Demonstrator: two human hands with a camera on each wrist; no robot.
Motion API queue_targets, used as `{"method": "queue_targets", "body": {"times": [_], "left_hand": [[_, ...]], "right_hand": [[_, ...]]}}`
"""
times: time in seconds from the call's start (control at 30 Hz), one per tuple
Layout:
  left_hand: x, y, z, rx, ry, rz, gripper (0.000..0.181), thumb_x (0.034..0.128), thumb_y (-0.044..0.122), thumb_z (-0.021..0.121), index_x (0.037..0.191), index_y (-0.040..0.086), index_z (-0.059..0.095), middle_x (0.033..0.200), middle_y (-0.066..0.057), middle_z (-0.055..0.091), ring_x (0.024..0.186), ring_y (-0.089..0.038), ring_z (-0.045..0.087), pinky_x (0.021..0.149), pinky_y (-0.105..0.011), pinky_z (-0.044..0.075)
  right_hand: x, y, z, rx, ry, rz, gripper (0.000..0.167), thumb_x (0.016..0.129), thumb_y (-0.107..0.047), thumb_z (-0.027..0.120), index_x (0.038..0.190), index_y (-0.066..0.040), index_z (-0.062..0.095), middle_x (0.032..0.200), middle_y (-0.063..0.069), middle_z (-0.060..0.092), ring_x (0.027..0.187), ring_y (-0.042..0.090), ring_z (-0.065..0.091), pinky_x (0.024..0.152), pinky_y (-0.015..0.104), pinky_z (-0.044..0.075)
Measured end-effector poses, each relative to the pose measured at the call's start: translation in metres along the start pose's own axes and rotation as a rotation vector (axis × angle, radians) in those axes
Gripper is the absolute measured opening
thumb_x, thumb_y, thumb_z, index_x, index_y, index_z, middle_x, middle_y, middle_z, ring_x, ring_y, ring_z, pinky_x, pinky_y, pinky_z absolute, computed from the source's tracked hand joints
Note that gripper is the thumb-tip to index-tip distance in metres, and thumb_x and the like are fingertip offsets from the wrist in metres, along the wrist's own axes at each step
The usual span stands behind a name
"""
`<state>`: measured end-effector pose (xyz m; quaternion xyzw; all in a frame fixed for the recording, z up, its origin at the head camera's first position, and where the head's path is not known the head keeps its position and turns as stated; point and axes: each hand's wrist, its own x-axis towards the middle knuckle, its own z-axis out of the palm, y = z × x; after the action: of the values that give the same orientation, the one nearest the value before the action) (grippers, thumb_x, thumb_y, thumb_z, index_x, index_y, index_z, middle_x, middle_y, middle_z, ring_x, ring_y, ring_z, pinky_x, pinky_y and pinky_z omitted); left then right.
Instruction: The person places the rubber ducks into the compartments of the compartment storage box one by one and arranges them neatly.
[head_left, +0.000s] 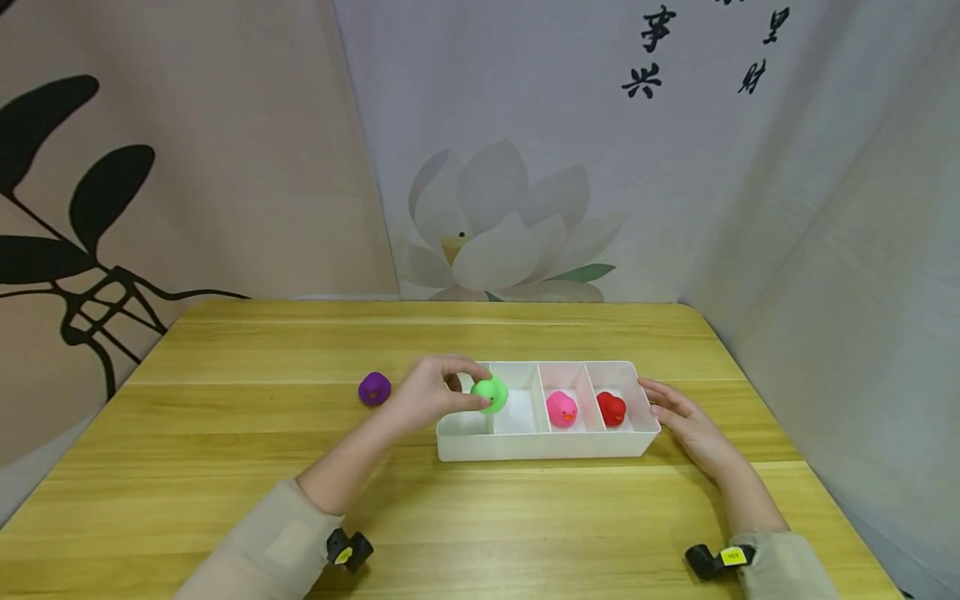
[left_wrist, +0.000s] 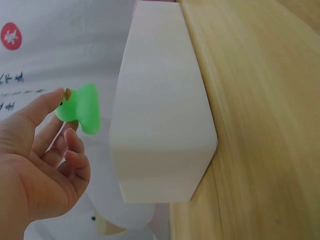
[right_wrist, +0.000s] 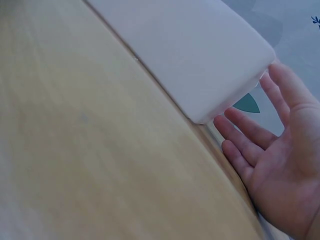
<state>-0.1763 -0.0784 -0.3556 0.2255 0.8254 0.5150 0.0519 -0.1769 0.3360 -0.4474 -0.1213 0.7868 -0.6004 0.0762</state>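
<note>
A green rubber duck (head_left: 491, 392) is pinched between the thumb and fingers of my left hand (head_left: 438, 390), above the left part of a white divided box (head_left: 540, 447). In the left wrist view the green duck (left_wrist: 82, 107) hangs beside the box wall, above the table. Two ducks sit in the right-hand compartments: a pink duck (head_left: 562, 409) and, at the far right, a red duck (head_left: 611, 409). My right hand (head_left: 693, 429) rests against the box's right end; in the right wrist view its extended fingers (right_wrist: 245, 135) touch that end wall.
A purple duck-sized toy (head_left: 374, 389) lies on the wooden table (head_left: 247, 433), left of the box and close to my left forearm. Behind the table's far edge hangs a printed curtain (head_left: 517, 100). Another pale curtain (head_left: 847, 250) runs along the right side.
</note>
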Motion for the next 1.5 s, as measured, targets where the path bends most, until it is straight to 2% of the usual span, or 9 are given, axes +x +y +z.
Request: {"method": "queue_targets", "body": {"times": [0.1,0.27,0.4,0.5,0.73,0.9,1.07,1.33,1.5], "left_hand": [[0.006,0.001,0.005,0.03,-0.022,0.005,0.026,0.0743,0.014,0.083,0.099,0.011,0.075,0.093,0.003,0.066,0.062,-0.017,0.051,0.05,-0.024,0.039],[0.015,0.003,0.012,0.052,-0.046,-0.014,0.026,0.0739,0.015,0.084,0.098,0.012,0.075,0.089,0.005,0.066,0.062,-0.015,0.05,0.051,-0.024,0.041],[0.02,0.003,0.017,0.045,-0.051,-0.031,0.025,0.073,0.014,0.084,0.096,0.012,0.075,0.089,0.006,0.067,0.062,-0.016,0.05,0.051,-0.025,0.041],[0.025,-0.001,0.022,0.045,-0.062,-0.032,0.023,0.0728,0.013,0.084,0.094,0.012,0.075,0.087,0.005,0.068,0.061,-0.016,0.05,0.052,-0.026,0.042],[0.034,-0.011,0.031,0.059,-0.074,-0.034,0.023,0.0718,0.015,0.085,0.093,0.012,0.076,0.086,0.007,0.069,0.068,-0.017,0.052,0.059,-0.029,0.045],[0.038,-0.017,0.036,0.047,-0.083,-0.056,0.023,0.0703,0.015,0.086,0.091,0.013,0.076,0.083,0.006,0.068,0.077,-0.021,0.055,0.062,-0.029,0.044],[0.04,-0.02,0.04,0.056,-0.087,-0.067,0.022,0.0695,0.014,0.086,0.089,0.014,0.076,0.081,0.007,0.067,0.096,-0.026,0.057,0.073,-0.031,0.044],[0.045,-0.022,0.044,0.098,-0.081,-0.075,0.022,0.0696,0.015,0.087,0.09,0.013,0.077,0.08,0.007,0.067,0.097,-0.025,0.059,0.075,-0.031,0.043],[0.047,-0.023,0.047,0.124,-0.082,-0.082,0.023,0.0704,0.014,0.086,0.091,0.011,0.077,0.082,0.007,0.068,0.094,-0.019,0.059,0.08,-0.033,0.045]], "right_hand": [[0.0,0.0,0.0,-0.003,0.005,0.006,0.047,0.101,-0.018,0.048,0.145,-0.005,0.036,0.141,0.021,0.04,0.116,0.002,0.043,0.092,0.016,0.036],[0.0,0.001,-0.001,-0.004,0.01,0.005,0.047,0.101,-0.019,0.049,0.145,-0.007,0.038,0.138,0.012,0.045,0.116,0.001,0.044,0.091,0.015,0.036],[0.0,0.002,-0.001,-0.005,0.009,0.002,0.047,0.101,-0.018,0.048,0.145,-0.006,0.038,0.139,0.016,0.043,0.116,0.001,0.044,0.092,0.016,0.036],[0.001,0.002,-0.001,-0.005,0.005,-0.004,0.047,0.101,-0.018,0.048,0.145,-0.005,0.037,0.14,0.022,0.041,0.116,0.001,0.044,0.092,0.016,0.036],[0.001,0.002,-0.001,0.006,0.001,-0.023,0.047,0.101,-0.016,0.048,0.145,-0.004,0.037,0.136,0.01,0.046,0.117,0.001,0.045,0.092,0.016,0.036],[0.001,0.003,-0.002,-0.004,0.003,-0.021,0.046,0.101,-0.017,0.048,0.145,-0.006,0.038,0.139,0.019,0.043,0.116,0.0,0.045,0.092,0.016,0.037],[0.0,0.003,-0.002,-0.006,0.009,-0.014,0.046,0.101,-0.018,0.049,0.145,-0.007,0.038,0.137,0.014,0.045,0.116,0.001,0.045,0.092,0.016,0.037],[0.001,0.002,-0.001,-0.003,0.001,-0.02,0.047,0.101,-0.017,0.048,0.145,-0.005,0.037,0.14,0.026,0.039,0.116,0.001,0.045,0.092,0.016,0.036],[0.0,0.002,-0.001,-0.006,0.004,-0.013,0.047,0.101,-0.017,0.048,0.145,-0.004,0.037,0.14,0.024,0.04,0.116,0.001,0.045,0.092,0.016,0.036]]}}
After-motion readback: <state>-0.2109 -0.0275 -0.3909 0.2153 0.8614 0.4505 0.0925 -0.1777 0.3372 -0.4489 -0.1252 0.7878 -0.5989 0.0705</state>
